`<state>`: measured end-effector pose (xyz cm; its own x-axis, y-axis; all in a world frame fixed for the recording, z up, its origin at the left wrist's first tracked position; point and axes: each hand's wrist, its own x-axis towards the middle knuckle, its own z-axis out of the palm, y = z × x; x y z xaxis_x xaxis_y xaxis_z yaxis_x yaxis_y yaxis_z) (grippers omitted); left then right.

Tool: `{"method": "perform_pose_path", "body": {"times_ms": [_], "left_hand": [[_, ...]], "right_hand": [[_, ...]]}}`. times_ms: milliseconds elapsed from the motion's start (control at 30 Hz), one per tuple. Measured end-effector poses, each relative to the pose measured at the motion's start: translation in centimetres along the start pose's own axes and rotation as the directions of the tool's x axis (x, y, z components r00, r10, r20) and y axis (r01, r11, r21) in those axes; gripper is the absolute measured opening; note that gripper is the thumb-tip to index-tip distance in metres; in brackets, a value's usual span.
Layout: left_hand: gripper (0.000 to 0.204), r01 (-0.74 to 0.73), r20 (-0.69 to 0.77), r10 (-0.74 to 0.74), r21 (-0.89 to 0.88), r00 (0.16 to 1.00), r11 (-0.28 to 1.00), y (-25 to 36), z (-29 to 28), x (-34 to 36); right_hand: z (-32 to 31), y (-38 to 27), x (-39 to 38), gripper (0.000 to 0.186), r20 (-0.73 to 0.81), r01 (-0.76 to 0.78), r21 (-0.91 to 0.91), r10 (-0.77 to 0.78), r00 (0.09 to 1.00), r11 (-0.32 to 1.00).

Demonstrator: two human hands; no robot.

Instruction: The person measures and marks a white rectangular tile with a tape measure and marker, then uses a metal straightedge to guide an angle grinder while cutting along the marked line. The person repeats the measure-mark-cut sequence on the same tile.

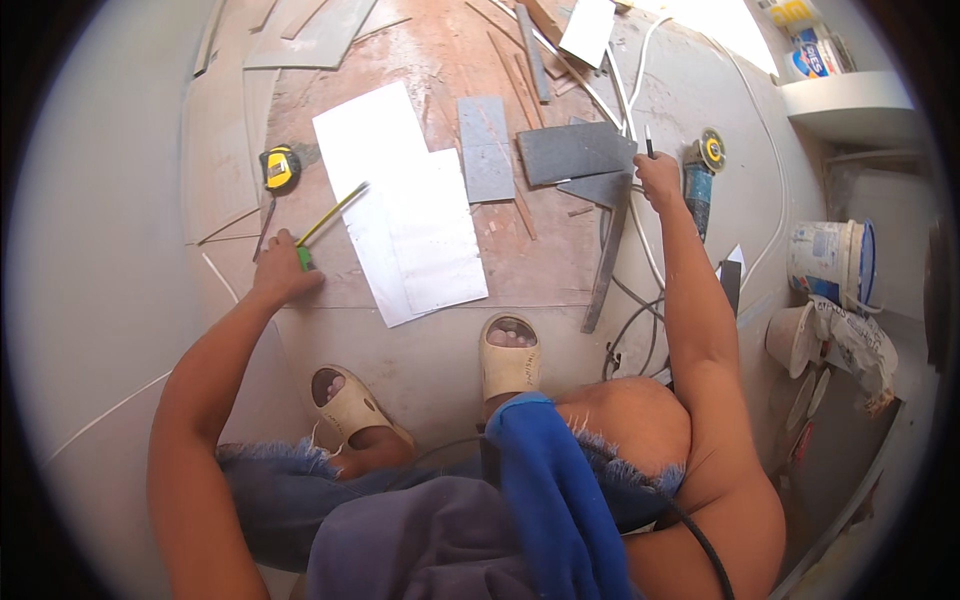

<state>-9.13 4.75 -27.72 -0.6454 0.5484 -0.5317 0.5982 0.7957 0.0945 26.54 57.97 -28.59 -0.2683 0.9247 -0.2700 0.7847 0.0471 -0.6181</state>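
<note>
My left hand (283, 270) is closed around a green tape measure (304, 258). Its yellow blade (335, 213) sticks out a short way, over the edge of a white rectangular sheet or tile (355, 150). A second white piece (437, 235) overlaps the first. My right hand (657, 180), at the right end of a dark grey tile (575, 153), pinches a slim black pen or marker (649, 148) pointing upward. Just right of that hand lies an angle grinder (697, 195) with a yellow-centred disc. A yellow and black tape measure (281, 170) rests beyond my left hand.
Grey tile pieces (485, 148), wood strips (525, 85) and a long narrow bar (606, 268) lie on the dusty board. White cables (640, 65) and dark cords (640, 300) run along the right. Buckets (825, 255) stand at the right wall. My sandalled feet (510, 350) are close in front.
</note>
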Motion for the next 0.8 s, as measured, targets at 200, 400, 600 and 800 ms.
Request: {"method": "perform_pose_path", "body": {"times_ms": [200,400,600,800], "left_hand": [[0.079,0.147,0.025,-0.145,-0.132,0.989,0.98,-1.5,-1.6,0.6],[0.065,-0.066,-0.246,0.156,0.339,0.957,0.939,0.9,-1.0,-0.7],[0.051,-0.221,0.124,0.211,0.071,0.97,0.973,7.5,-1.2,-1.9],[0.061,-0.292,0.416,0.27,-0.012,0.868,0.956,10.8,2.5,-3.3]], "right_hand": [[-2.8,2.7,-4.6,0.014,0.2,-0.369,0.057,0.351,0.915,0.928],[-1.5,4.4,-6.4,0.022,0.471,-0.491,-0.057,0.457,0.755,0.87],[-1.4,2.5,-4.4,0.029,0.267,-0.143,-0.347,0.244,0.932,0.927],[0.7,-4.9,-4.0,0.029,0.35,-0.034,-0.069,0.056,0.935,0.997]]}}
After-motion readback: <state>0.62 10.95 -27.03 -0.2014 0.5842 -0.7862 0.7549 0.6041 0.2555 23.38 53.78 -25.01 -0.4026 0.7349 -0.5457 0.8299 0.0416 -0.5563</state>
